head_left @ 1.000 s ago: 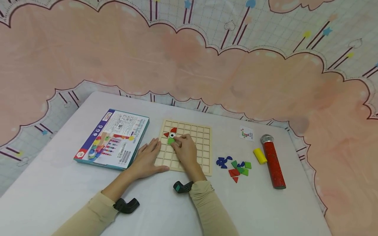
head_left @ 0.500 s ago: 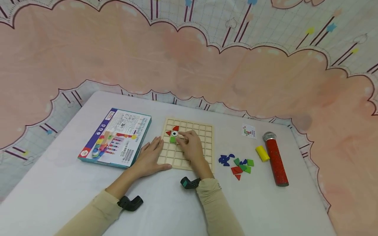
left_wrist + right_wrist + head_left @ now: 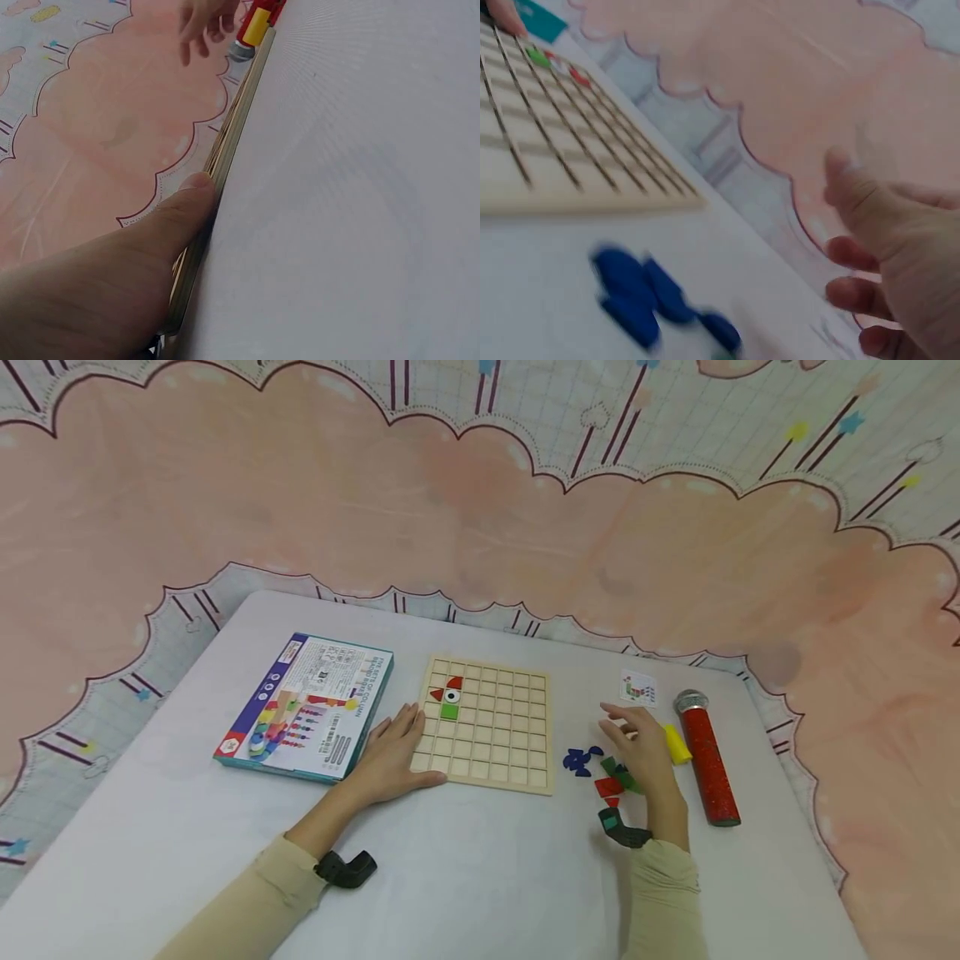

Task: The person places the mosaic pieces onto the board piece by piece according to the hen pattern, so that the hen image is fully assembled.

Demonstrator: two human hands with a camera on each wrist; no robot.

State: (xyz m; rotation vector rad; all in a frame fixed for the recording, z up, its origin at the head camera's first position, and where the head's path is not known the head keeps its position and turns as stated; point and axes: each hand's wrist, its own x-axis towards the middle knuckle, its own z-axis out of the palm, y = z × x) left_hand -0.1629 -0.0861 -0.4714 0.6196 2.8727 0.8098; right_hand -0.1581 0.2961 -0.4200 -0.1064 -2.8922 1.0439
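Observation:
My left hand (image 3: 392, 758) lies with spread fingers on the left edge of a wooden grid board (image 3: 504, 727), its thumb along the near edge. On the board's upper left sit two red pieces (image 3: 454, 682), a white tile with an eye (image 3: 451, 697) and a green square (image 3: 449, 712). Over the loose pieces to the right hovers my right hand (image 3: 643, 745), fingers loosely bent and holding nothing. Beneath and beside it lie blue pieces (image 3: 577, 762), red pieces (image 3: 608, 787) and green pieces (image 3: 608, 766), partly hidden by the hand. Blue pieces (image 3: 634, 289) look blurred in the right wrist view.
A flat puzzle box (image 3: 307, 706) lies left of the board. Farther right are a small pattern card (image 3: 638, 688), a yellow cylinder (image 3: 677, 745) and a red microphone-shaped tube (image 3: 708, 768). The white table (image 3: 480, 877) ends at a patterned curtain (image 3: 450, 510).
My right hand has left the eye tile on the board and moved right, over the loose pieces. The left hand stays on the board's edge. The head view has shifted slightly.

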